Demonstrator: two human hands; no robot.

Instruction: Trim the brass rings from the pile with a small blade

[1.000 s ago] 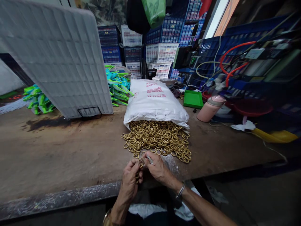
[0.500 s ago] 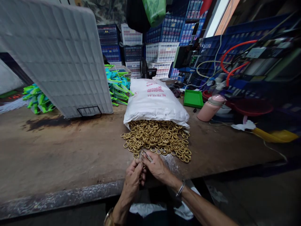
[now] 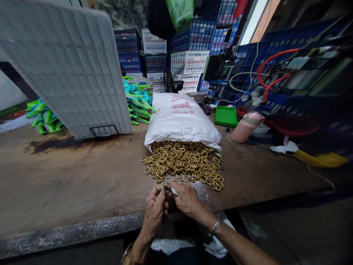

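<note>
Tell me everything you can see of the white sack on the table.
The white sack lies plump on the brown table. It looks like plastic, with red print and a square code toward its far end. Its near edge is wrinkled and looks open, with gold-coloured rings spilling out beneath it. Neither the left hand nor the right hand touches it. Its underside is hidden.
</note>
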